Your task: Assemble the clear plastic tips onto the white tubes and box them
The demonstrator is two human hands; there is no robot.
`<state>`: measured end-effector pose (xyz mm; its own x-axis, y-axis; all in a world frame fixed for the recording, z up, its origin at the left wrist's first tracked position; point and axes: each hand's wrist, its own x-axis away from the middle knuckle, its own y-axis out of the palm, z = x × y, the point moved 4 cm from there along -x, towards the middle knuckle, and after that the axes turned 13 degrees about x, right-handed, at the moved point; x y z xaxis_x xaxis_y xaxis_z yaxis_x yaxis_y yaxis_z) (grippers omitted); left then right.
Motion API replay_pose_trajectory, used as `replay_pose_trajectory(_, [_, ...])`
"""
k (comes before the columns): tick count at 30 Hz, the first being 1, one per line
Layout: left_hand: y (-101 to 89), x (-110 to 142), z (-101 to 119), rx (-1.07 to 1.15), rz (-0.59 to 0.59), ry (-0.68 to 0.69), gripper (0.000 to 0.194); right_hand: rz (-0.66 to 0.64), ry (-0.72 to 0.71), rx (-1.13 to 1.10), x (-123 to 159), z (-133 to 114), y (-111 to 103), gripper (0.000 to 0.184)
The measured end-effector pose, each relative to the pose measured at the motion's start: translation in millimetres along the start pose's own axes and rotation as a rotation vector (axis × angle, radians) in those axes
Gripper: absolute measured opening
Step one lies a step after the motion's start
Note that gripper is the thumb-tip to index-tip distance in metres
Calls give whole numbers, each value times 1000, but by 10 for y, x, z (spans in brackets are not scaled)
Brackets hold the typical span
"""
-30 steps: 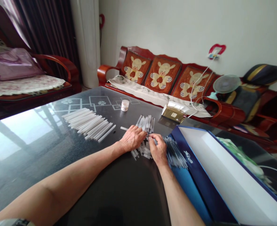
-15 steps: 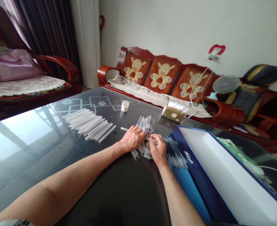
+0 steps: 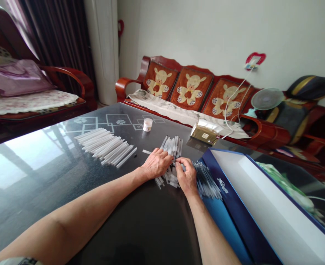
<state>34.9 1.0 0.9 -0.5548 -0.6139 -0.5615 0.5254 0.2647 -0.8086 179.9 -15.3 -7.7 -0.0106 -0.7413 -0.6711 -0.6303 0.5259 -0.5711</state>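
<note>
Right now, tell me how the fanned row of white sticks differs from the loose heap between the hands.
The fanned row of white sticks lies side by side, nearly parallel, while the loose heap lies crossed and jumbled. The fanned row sits apart from the hands, while the loose heap lies beneath and between the left hand and right hand. The fanned row shows its sticks' lengths; the loose heap is partly hidden. Both are slim whitish sticks on the dark glass tabletop.

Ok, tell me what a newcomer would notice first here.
A fan of white tubes on the shiny black table stands out, left of the left hand and right hand on a smaller pile. A big open blue box lies right, and a red wooden sofa stands behind.
</note>
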Motion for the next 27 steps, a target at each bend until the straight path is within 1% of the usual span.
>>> replay_pose_trajectory(6, [-5,-2,4,-5,-3,1,32,-3,62,15,3,26,9,18])
replay_pose_trajectory(9, [-4,-2,6,-8,-14,0,32,-15,64,14,2,43,35,24])
replay_pose_trajectory(14, [-2,0,6,-11,-12,3,32,-20,17,-7,-2,19,25,18])
replay_pose_trajectory(18, [-2,-3,8,-4,-3,6,32,-22,30,-7,-2,-2,1,14])
replay_pose_trajectory(23, [-6,-8,12,-6,2,6,31,9,84,25,-3,35,14,26])
replay_pose_trajectory(25, [-8,-7,13,-6,-1,6,30,-1,80,31,-4,47,35,30])
replay_pose_trajectory(27, [-9,-5,11,-5,-4,6,31,-14,57,24,-4,46,47,28])
